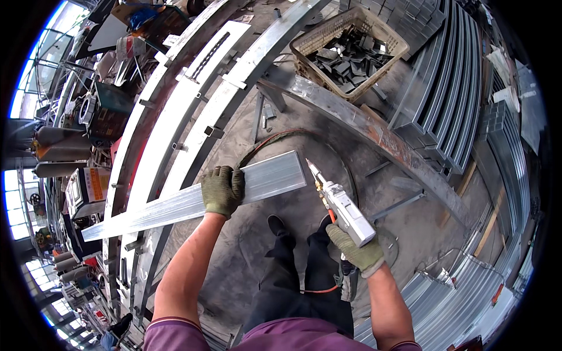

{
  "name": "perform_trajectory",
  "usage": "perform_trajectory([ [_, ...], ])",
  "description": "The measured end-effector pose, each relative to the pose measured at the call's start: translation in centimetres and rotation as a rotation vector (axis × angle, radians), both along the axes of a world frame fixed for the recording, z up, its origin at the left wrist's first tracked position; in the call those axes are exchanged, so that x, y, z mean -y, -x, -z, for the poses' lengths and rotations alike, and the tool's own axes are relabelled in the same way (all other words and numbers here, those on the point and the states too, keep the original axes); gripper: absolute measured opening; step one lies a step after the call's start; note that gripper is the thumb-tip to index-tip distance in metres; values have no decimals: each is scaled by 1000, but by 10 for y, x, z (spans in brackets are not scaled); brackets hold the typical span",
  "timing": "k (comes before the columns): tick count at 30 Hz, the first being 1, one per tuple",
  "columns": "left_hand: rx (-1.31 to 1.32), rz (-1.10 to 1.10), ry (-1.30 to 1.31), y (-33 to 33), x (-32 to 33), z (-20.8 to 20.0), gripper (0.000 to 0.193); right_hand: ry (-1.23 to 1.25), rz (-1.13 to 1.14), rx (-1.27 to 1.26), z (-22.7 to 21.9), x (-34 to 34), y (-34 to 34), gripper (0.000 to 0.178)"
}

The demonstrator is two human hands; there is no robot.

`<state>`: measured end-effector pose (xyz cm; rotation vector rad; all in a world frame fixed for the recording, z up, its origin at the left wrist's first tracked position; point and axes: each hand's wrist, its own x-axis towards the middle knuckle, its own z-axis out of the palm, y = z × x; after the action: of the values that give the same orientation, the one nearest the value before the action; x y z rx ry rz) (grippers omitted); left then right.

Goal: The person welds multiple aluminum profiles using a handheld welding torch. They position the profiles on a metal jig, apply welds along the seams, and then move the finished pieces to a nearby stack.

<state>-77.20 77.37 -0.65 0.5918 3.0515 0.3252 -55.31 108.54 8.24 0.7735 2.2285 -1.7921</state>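
My left hand (221, 190), in a green work glove, is closed over a long flat silver metal profile (272, 177). The profile slants from the lower left up to the right, its far left part lying across the pale metal rails. In my right hand (358, 250), also gloved in green, is a white welding gun (346, 212) with a boxy body and a thin pointed nozzle. That nozzle points up and a little left, just beside the profile's right end and apart from it. The glove hides the gun's grip, and an orange hose (332, 216) runs along its side.
Long metal rails (175, 146) with short cross pieces stand on the left. A yellowish plastic crate (310, 67) of dark metal pieces is at the far side, near a rusty beam (386, 137). Stacked metal profiles (448, 99) fill the right. A dark hose (319, 139) loops over the floor.
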Motion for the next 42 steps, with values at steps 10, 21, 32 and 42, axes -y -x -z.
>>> perform_trajectory([
  [10, 2, -5, -37, 0, 0, 2, 32, -102, -102, -136, 24, -7, 22, 27],
  [21, 19, -9, -14, 0, -1, 0, 32, -15, -126, -130, 36, -9, 20, 26],
  [32, 8, -9, -13, -1, 1, 3, 31, -30, -108, -116, 32, -6, 21, 28],
  [42, -2, -3, -28, -1, -2, 0, 31, -111, -123, -123, 37, -7, 21, 27],
])
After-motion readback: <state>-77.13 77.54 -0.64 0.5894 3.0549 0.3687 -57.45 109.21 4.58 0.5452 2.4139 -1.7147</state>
